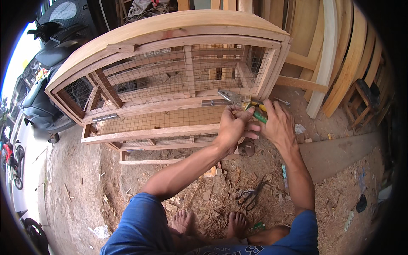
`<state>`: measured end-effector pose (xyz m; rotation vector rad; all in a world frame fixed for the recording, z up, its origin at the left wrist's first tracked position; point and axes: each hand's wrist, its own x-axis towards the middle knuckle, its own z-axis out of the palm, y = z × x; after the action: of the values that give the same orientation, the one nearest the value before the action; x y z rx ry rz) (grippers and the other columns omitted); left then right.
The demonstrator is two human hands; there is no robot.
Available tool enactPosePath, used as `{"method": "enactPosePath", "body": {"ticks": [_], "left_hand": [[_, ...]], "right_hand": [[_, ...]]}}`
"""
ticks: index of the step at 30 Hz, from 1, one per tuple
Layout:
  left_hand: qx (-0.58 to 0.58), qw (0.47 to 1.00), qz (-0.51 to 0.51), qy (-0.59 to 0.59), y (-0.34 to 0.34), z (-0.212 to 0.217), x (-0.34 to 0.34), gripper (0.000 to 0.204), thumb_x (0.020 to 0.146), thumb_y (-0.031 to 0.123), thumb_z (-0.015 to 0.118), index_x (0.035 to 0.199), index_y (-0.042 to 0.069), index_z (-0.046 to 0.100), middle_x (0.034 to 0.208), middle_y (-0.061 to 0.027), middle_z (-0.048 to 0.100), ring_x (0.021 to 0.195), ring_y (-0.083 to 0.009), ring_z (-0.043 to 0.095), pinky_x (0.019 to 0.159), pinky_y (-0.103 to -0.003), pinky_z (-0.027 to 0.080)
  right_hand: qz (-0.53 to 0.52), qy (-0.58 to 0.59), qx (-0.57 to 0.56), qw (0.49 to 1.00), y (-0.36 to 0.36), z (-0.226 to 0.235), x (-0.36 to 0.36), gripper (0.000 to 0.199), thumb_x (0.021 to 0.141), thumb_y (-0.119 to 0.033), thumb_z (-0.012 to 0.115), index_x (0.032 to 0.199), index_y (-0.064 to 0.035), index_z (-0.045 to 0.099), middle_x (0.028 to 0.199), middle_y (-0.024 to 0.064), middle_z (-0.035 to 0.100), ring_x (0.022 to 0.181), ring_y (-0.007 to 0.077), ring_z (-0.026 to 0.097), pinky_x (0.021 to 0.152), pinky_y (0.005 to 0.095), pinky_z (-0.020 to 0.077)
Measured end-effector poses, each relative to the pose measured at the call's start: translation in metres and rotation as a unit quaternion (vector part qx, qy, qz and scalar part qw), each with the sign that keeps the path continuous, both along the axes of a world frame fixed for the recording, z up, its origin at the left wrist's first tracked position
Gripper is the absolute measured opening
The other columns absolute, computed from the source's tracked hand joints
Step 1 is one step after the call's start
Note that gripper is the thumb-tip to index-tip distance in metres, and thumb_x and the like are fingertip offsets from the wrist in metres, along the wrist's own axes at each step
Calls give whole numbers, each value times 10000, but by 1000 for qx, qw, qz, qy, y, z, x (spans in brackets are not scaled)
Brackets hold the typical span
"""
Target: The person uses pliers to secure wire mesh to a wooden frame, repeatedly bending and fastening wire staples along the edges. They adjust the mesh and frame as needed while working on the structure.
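Parked just beside the left end of the wooden mesh cage: a scooter. Along the cage's front rail: two flat metal strips. Near the right strip, in front of the cage's right part: pliers with green-and-yellow grips, metal nose toward the cage. Pinches them near the pivot with the left hand, thumb and index together, other fingers loosely bent. In front of the cage, on the floor among shavings: dark scissors. Curls the right hand over the grip ends; cannot tell how firmly. Right of the cage: upright boards, then a small dark-topped stool.
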<state>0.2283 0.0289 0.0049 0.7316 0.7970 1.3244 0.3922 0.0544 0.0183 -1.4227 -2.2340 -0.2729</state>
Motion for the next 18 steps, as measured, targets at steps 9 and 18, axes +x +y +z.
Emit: {"method": "enactPosePath", "body": {"ticks": [9, 18], "left_hand": [[12, 999, -49, 9, 5, -8, -2, 427, 992, 172, 659, 1275, -41, 420, 1003, -138, 652, 675, -186, 661, 549, -299, 553], [29, 992, -80, 91, -4, -11, -7, 492, 998, 216, 657, 1299, -62, 386, 944, -117, 646, 688, -164, 679, 565, -285, 572]], "right_hand": [[1, -45, 14, 999, -19, -7, -3, 640, 812, -71, 639, 1431, -68, 475, 1085, 222, 620, 1061, 406, 629, 891, 512, 510], [-6, 53, -247, 968, -36, 7, 1, 674, 841, 44, 502, 1505, -8, 397, 1409, 272, 522, 1276, 446, 518, 1086, 461, 420]]}}
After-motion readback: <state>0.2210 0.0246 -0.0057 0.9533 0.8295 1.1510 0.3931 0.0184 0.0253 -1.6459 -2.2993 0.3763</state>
